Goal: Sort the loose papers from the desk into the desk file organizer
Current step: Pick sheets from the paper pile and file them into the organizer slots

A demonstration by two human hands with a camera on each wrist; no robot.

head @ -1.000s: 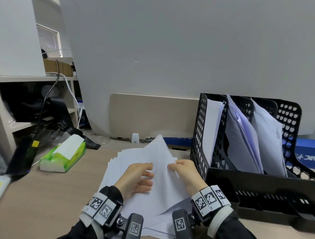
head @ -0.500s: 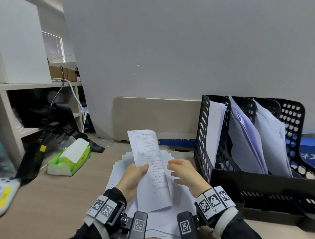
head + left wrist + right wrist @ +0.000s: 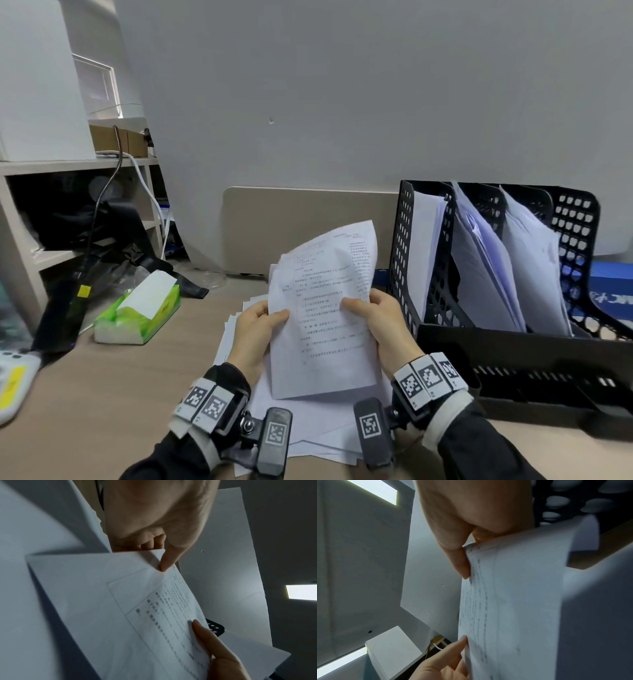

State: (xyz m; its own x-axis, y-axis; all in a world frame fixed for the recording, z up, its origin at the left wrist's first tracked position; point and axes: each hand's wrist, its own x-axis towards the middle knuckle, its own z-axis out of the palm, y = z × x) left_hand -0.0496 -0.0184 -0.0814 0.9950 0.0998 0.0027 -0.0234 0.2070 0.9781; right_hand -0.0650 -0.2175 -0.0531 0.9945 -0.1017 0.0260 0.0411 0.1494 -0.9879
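Left hand (image 3: 255,330): thumb pinches the left edge of the sheet (image 3: 322,329), fingers behind it.
Right hand (image 3: 378,323): thumb pinches the sheet's right edge, fingers curled behind.
Sheet: printed, held tilted in the air between both hands, top edge curling; the wrist views are too blurred to read the text.
Pile (image 3: 308,435): loose white papers fanned out on the tabletop (image 3: 113,387) right under the hands; the held sheet hides its middle.
Organizer (image 3: 534,363): black perforated plastic, just to the right of the right hand, apart from the sheet.
Organizer contents: three upright slots, each with white papers leaning inside; probably several sheets per slot, though the count is not clear.
Tissues (image 3: 138,313): green pack with a white tissue sticking up, well to the left of the left hand.
Shelf (image 3: 51,205): far left of the left hand, with dark bags and cables.
Panel (image 3: 308,229): beige board standing beyond the hands, against the grey wall.
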